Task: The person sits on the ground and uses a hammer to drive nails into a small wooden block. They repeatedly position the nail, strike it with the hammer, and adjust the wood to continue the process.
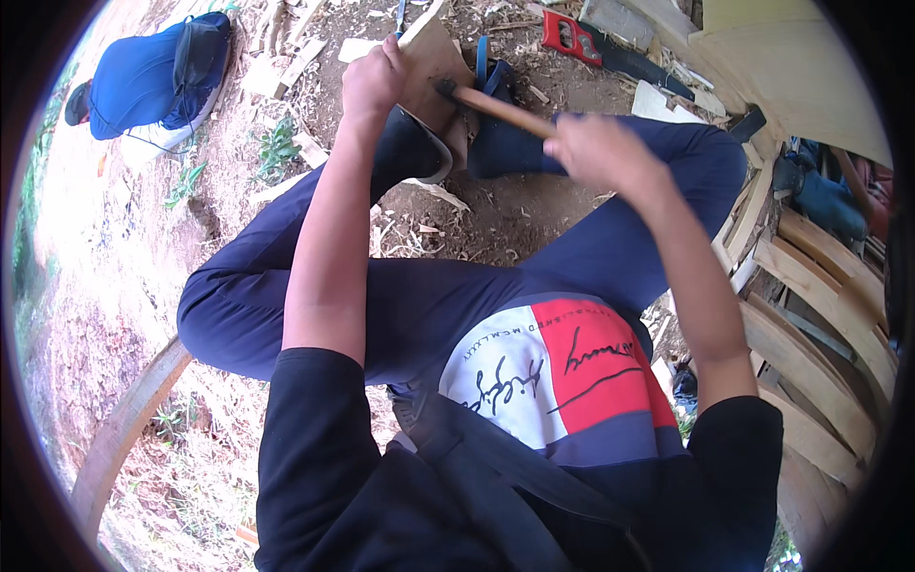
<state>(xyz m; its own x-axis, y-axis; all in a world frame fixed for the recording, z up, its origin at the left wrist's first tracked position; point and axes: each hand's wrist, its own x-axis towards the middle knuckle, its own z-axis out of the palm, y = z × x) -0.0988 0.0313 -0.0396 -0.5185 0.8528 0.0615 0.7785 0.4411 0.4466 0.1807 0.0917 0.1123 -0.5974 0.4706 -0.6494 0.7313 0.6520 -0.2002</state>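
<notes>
Dusty chip-strewn dirt; hands grip flat wooden board, wooden-handled hammer.

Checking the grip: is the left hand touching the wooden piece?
Touching: the head view shows the left hand wrapped over the edge of the wooden piece.

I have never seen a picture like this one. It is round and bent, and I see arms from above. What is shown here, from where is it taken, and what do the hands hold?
No machine is at work here: these are a person's two bare hands. The single picture comes from a wide camera worn on the person's head, looking down, so straight edges bend near the rim.

The person sits on bare earth strewn with wood chips. The left hand steadies a flat wooden piece standing on edge. The right hand has its grip shut on the wooden handle of a hatchet-like tool, whose dark head meets the wood.

Around lie a red-handled saw, a blue bag and curved wooden slats.
</notes>
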